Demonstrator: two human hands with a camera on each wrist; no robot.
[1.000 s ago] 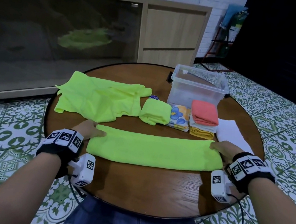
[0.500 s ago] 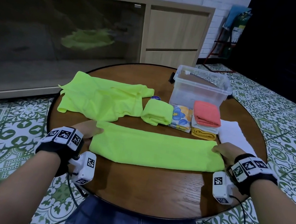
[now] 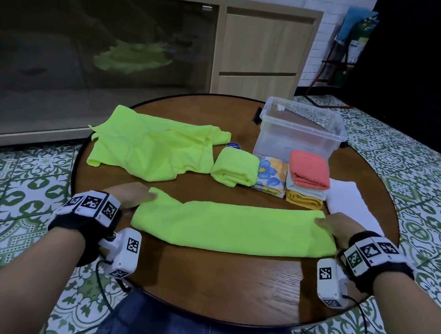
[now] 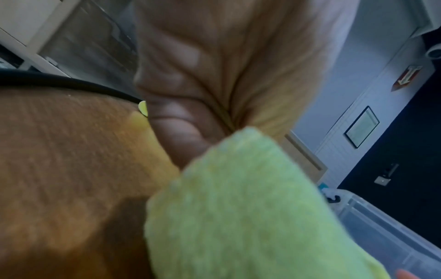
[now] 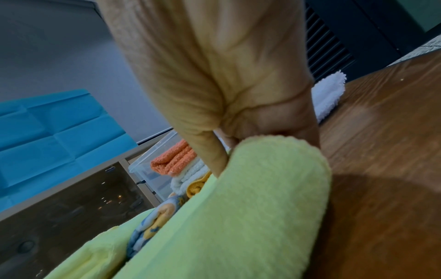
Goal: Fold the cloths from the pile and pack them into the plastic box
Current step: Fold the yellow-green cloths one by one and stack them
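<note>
Long lime cloth (image 3: 234, 226): folded strip lying flat on the round wooden desk (image 3: 226, 285), nearest you, well short of the plastic box (image 3: 300, 134). Your left hand (image 3: 128, 196) pinches its left end, your right hand (image 3: 337, 228) pinches its right end. Against half a second ago, the left corner has lifted slightly onto your fingers; the strip otherwise lies as it did.

Between the strip and the box: a loose lime cloth (image 3: 154, 149) spread out left of the box; a small folded lime cloth (image 3: 234, 170); a flowered folded cloth (image 3: 271, 176); a stack of coral, white and yellow folded cloths (image 3: 307, 182) just in front of the box; a white cloth (image 3: 349, 203) to the box's right.

Beyond the box: a low wooden cabinet (image 3: 259, 51) with glass doors. Floor (image 3: 420, 193): green-patterned tiles.
</note>
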